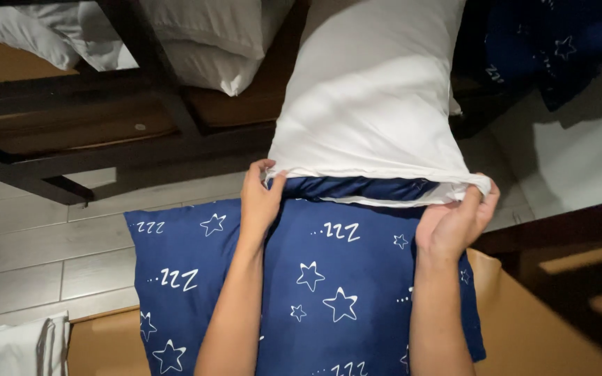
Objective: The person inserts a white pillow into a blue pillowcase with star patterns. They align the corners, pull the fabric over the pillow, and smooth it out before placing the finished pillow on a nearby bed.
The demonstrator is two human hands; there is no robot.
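Near the middle | soft dark blue pillow with white stars (pixel 315 278) lies long way near-to-far | left hand (pixel 259 202) and right hand (pixel 454 223) each pinch shut on the open edge of the white cloth pillowcase (pixel 371 104) | case stretches far from both hands, equally close.

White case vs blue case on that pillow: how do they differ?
The white pillowcase is plain; the blue pillowcase has white stars and letters. The white pillowcase covers the pillow's far part, its open edge gripped by the left hand and right hand; the blue pillowcase covers the near part and runs inside that opening. Both are cloth on the same pillow.
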